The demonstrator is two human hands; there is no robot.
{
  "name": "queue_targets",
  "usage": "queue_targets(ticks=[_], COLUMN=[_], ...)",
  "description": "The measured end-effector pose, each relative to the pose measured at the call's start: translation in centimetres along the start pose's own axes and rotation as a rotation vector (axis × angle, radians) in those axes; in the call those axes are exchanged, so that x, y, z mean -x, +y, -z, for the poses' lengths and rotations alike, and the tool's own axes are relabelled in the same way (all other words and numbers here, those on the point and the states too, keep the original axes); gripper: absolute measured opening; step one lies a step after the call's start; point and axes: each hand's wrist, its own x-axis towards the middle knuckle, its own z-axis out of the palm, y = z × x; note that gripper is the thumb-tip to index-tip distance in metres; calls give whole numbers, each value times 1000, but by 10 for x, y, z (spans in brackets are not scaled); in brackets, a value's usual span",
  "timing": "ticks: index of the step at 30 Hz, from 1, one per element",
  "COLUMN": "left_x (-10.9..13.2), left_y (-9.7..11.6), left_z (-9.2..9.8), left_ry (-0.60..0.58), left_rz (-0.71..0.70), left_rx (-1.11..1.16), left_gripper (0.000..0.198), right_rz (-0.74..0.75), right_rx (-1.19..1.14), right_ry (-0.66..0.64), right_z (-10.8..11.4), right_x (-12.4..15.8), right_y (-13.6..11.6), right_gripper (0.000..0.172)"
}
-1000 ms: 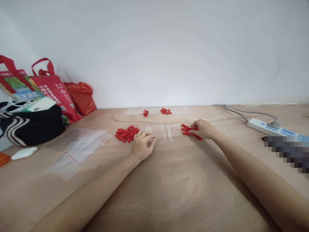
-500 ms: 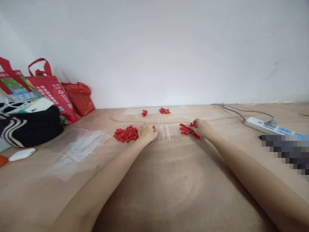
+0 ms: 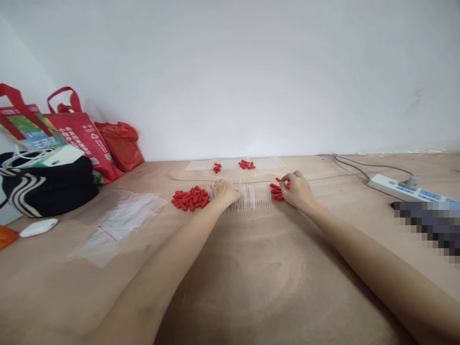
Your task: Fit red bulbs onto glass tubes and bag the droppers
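Raised, right hand (image 3: 296,192) pinches a red cap (image 3: 279,180); left hand (image 3: 224,191), grip unclear, covers tube row (image 3: 254,198) edge.

text | red tote bag (image 3: 81,139) | white print (too small to read)

A row of thin clear tubes (image 3: 253,197) lies flat, its tubes packed side by side, its left end under the left hand (image 3: 224,191). A loose pile of red caps (image 3: 190,198) (small, oblong) lies just beside that end. A smaller red heap (image 3: 276,193) touches the right end, and one red cap (image 3: 279,180) is pinched above it in the fingertips of the right hand (image 3: 295,189).
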Motion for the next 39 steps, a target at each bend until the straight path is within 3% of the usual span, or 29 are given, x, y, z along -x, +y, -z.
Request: queue_targets(ticks=[4, 9, 13, 17, 21, 24, 31, 39], left_x=[-4, -5, 7, 37, 67, 78, 82, 81], left_y=[-2, -7, -14, -29, -49, -56, -53, -55], left_z=[-2, 3, 20, 30, 19, 10, 7, 5], left_ry=[-28, -36, -22, 38, 115, 143, 138, 165], left_rz=[54, 21, -110, -254, -565, -670, -766, -752], left_rx=[31, 114, 220, 361, 497, 501, 508, 499], left_gripper=[19, 16, 24, 15, 9, 12, 17, 16], right_rz=[172, 248, 352, 444, 494, 528, 589, 627], right_rx=[-185, -231, -303, -355, -446, -504, -535, -590], right_ry=[105, 68, 67, 3, -35, -74, -139, -140], right_z=[-10, -22, -22, -19, -17, -14, -15, -13], right_x=[18, 40, 45, 47, 52, 54, 56, 57], right_y=[-24, -39, -40, -42, -47, -49, -50, -52], right_gripper=[10, 8, 21, 24, 22, 20, 21, 21])
